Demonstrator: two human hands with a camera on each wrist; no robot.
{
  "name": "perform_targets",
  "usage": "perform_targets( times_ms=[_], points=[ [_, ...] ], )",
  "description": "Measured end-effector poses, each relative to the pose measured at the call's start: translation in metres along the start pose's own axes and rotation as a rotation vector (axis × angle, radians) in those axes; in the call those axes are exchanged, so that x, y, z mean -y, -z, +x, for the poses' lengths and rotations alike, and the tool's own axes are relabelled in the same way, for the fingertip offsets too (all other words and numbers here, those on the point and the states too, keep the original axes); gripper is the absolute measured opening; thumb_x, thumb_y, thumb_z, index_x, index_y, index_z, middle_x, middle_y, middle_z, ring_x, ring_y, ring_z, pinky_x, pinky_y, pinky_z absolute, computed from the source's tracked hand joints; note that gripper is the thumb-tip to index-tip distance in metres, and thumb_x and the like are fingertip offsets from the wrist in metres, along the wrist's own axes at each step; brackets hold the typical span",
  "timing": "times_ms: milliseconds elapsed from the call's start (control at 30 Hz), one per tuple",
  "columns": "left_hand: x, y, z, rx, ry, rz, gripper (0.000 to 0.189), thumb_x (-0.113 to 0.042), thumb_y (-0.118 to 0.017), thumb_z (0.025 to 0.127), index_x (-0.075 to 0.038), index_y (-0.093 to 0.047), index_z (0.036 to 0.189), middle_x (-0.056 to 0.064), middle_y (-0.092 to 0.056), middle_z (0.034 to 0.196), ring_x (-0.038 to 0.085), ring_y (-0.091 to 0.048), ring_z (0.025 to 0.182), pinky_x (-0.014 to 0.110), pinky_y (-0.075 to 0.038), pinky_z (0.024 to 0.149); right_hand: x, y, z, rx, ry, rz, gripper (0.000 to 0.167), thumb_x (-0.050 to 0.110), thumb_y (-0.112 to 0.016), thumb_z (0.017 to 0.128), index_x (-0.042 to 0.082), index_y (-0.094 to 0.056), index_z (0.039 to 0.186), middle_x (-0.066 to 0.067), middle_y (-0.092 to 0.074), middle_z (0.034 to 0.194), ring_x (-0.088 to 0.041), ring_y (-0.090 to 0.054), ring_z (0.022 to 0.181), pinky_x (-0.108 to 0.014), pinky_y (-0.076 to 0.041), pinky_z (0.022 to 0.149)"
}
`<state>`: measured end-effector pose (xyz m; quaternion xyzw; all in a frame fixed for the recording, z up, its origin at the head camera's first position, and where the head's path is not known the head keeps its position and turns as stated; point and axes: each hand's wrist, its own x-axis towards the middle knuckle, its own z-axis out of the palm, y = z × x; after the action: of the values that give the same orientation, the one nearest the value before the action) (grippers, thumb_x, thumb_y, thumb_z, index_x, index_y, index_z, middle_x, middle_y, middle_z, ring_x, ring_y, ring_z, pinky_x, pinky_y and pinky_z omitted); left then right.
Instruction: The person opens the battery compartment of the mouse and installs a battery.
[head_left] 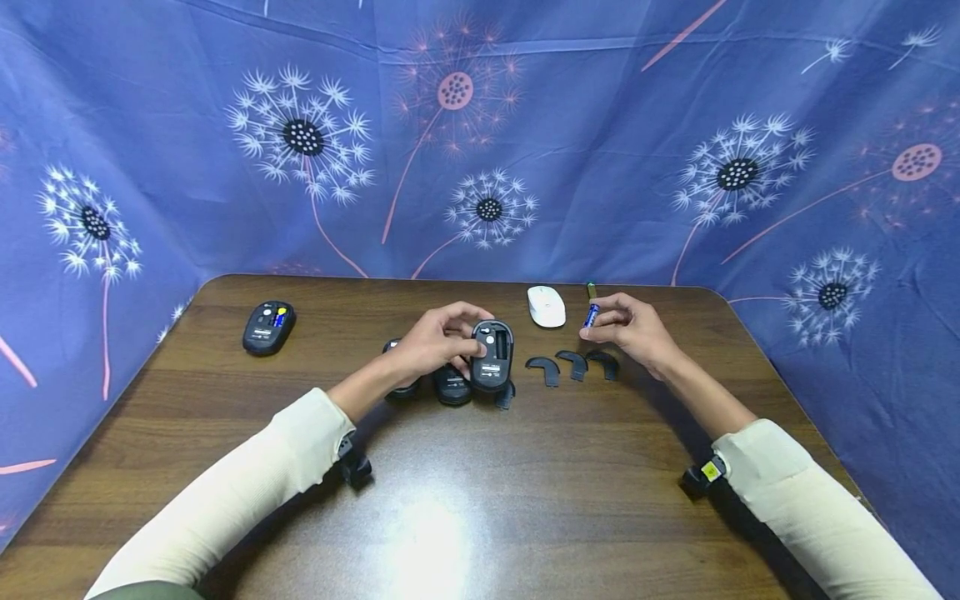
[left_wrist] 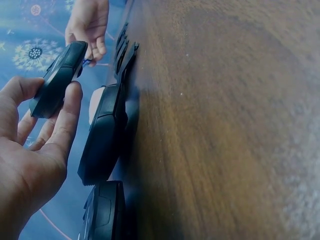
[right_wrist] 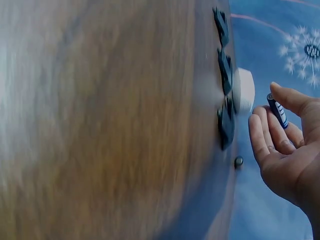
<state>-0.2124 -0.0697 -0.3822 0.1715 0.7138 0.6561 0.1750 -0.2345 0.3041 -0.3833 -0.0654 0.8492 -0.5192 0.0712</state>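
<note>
My left hand (head_left: 438,340) grips a black computer mouse (head_left: 491,377) above the table, its underside turned up and its dark battery slot uncovered. In the left wrist view, thumb and fingers hold that mouse by its sides. Between the thumb and fingers of my right hand (head_left: 636,333) is a blue battery (right_wrist: 278,111), to the right of the held mouse. Two more black mice lie under and beside my left hand; one mouse (head_left: 452,388) shows its underside, while the other mouse (head_left: 401,390) is partly hidden by the hand.
Three curved black covers (head_left: 573,365) lie between my hands, and another cover (head_left: 505,397) is partly hidden behind the held mouse. A white mouse (head_left: 547,307) and a green-and-gold battery (head_left: 592,290) are at the back. Far left lies a black mouse (head_left: 268,328) with a blue battery inside.
</note>
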Motion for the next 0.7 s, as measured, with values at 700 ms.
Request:
perform_targets(
  times_ms=[700],
  points=[
    [0.001,-0.005,0.002,0.009,0.025,0.026,0.054,0.001,-0.077,0.098,-0.006,-0.065,0.15,0.02,-0.077,0.113,0.02,-0.077,0.081,0.034,-0.072,0.064,0.037,-0.061,0.001,0.067,0.133,0.121,0.063,0.006,-0.092,0.092,0.0,-0.069,0.15,-0.002,-0.079,0.11,-0.009,-0.077,0.097,-0.021,-0.068,0.09]
  ],
)
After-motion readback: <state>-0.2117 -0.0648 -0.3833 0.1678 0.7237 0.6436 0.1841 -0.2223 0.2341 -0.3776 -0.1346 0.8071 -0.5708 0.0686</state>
